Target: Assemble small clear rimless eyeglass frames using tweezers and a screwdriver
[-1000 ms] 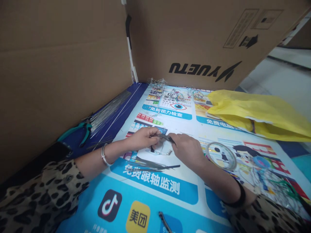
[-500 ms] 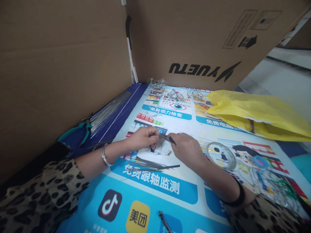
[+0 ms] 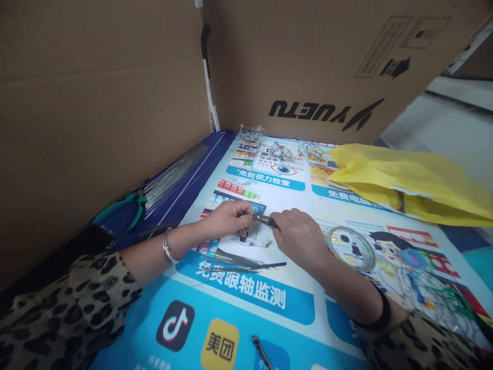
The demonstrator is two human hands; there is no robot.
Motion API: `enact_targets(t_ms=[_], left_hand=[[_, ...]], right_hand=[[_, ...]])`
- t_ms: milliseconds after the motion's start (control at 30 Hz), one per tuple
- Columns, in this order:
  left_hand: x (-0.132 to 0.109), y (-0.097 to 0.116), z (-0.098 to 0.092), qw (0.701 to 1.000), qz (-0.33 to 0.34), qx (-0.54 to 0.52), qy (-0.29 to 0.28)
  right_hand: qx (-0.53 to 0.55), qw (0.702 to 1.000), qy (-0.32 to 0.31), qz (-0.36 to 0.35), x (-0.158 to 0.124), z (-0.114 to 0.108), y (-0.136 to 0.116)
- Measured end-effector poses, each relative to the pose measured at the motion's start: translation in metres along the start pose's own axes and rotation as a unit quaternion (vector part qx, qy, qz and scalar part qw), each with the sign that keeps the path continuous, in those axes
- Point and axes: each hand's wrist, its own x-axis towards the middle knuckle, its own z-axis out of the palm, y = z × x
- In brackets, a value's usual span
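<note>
Two pliers in all: the dark pliers, clamped in the right hand, and the teal pliers lying left. One tape roll, one yellow bag. The dark pliers lie between the hands, long axis nearly crosswise, tip towards the left hand, which pinches one beaded loop (contact partly hidden). The right hand now sits slightly farther right.
</note>
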Motion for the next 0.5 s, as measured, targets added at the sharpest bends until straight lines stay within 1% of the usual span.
enact_targets(t_ms=[167,333,500], left_hand=[[0.0006,-0.0011,0.0003,1.000,-0.005,0.001,0.006],[0.0007,-0.0020,0.0002,1.000,-0.001,-0.010,-0.003],[0.0003,-0.0008,0.0006,1.000,-0.003,-0.016,-0.012]], right_hand=[[-0.032,0.999,0.010,-0.019,0.0001,-0.0018,-0.0004],[-0.039,0.999,-0.033,-0.015,0.0003,-0.0057,-0.0001],[-0.046,0.998,-0.048,-0.012,0.0009,-0.0049,0.0000]])
